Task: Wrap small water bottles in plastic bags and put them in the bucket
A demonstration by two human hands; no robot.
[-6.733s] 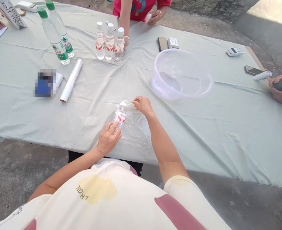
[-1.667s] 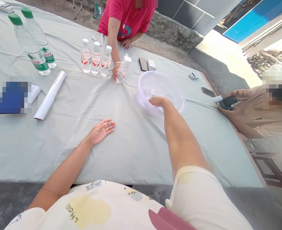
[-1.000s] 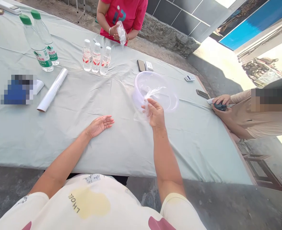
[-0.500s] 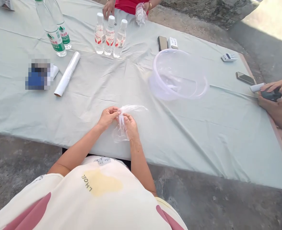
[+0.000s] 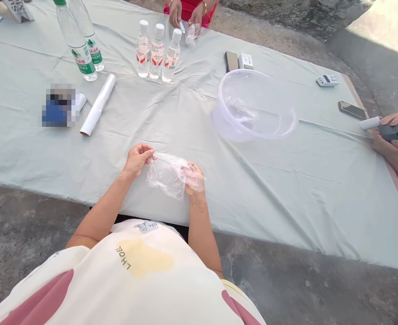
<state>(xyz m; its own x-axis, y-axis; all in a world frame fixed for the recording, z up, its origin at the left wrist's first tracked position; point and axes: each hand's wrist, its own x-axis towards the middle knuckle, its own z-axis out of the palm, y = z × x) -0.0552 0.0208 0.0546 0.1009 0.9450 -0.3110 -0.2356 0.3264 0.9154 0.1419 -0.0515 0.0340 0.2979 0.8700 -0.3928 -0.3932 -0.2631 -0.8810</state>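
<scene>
A crumpled sheet of clear plastic film [image 5: 167, 176] is stretched between my two hands, just above the pale green tablecloth [image 5: 124, 122] near its front edge. My left hand [image 5: 137, 158] pinches the film's left corner with closed fingers. My right hand [image 5: 194, 178] grips the film's right side, partly veiled by the plastic. A clear plastic basin [image 5: 255, 106] stands beyond my right hand with some film inside.
Three small water bottles [image 5: 156, 49] and two tall green-capped bottles [image 5: 80, 43] stand at the back. A film roll [image 5: 98, 104] lies at left. A person in red [image 5: 187, 16] handles a wrapped bottle. Another person's hands [image 5: 393, 133] hold a dark device at right, near phones.
My right hand drew film out of the basin and brought it to the front edge. My left hand joined it, and both hands have now spread the bunched film apart.
</scene>
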